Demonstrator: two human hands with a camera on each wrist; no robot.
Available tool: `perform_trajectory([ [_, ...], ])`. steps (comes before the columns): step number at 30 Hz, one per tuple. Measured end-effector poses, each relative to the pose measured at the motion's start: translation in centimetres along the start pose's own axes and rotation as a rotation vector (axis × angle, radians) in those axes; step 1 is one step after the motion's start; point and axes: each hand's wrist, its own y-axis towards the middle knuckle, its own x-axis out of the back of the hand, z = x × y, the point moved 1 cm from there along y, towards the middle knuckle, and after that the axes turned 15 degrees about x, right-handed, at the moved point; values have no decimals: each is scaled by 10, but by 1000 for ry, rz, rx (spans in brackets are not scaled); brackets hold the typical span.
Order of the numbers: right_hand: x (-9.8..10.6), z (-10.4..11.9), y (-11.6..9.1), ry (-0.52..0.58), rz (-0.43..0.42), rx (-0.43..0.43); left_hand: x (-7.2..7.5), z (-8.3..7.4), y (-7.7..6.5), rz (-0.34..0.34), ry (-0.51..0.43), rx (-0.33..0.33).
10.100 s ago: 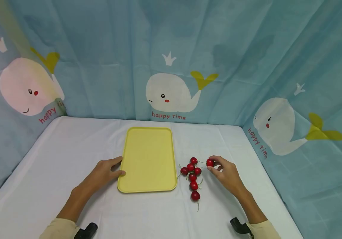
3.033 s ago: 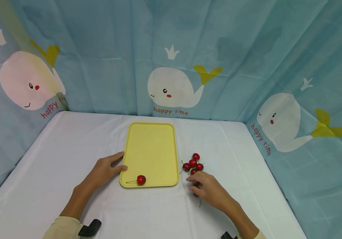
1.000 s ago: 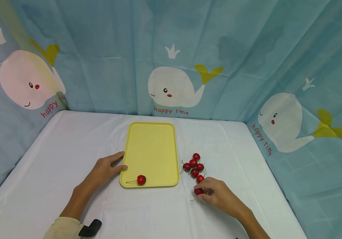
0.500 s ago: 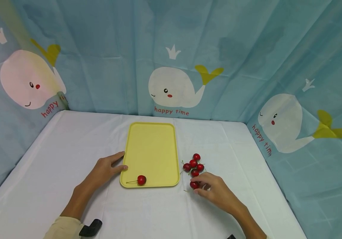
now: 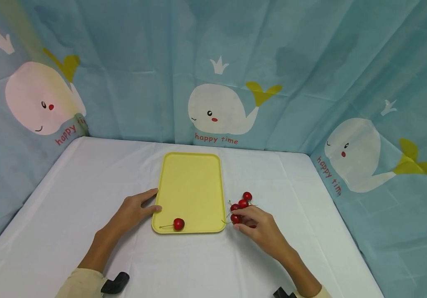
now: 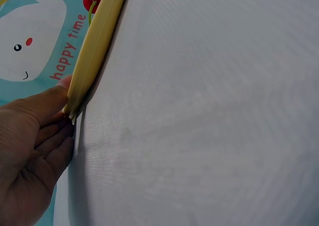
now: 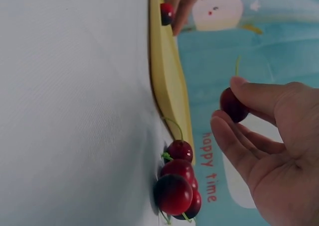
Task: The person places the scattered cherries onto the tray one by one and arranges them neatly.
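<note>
A yellow tray lies on the white cloth. At its left edge my left hand holds the rim, the thumb over it and the fingers against the side, as the left wrist view shows. One cherry with its stem pointing left sits in the tray's near left corner. My right hand pinches another cherry between thumb and fingertips, raised off the cloth just right of the tray. Several more cherries lie clustered below and beyond that hand, partly hidden by it in the head view.
White cloth covers the table. Blue curtains printed with whales stand behind it and along both sides. A black wrist device sits by the left sleeve, and another black device by the right.
Over the last second my right hand has lifted a cherry from the near end of the cluster and carried it up and left toward the tray. My left hand has stayed at the tray's edge.
</note>
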Motion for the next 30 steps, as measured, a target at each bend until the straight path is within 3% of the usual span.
perform_trajectory([
  [6,-5,1,8,-39,-24,50,0,0,0,0,10,1],
  [11,-10,1,15,-5,-30,66,-1,0,0,1,14,-1],
  [30,-29,0,35,42,-47,38,-1,-1,0,9,13,28],
])
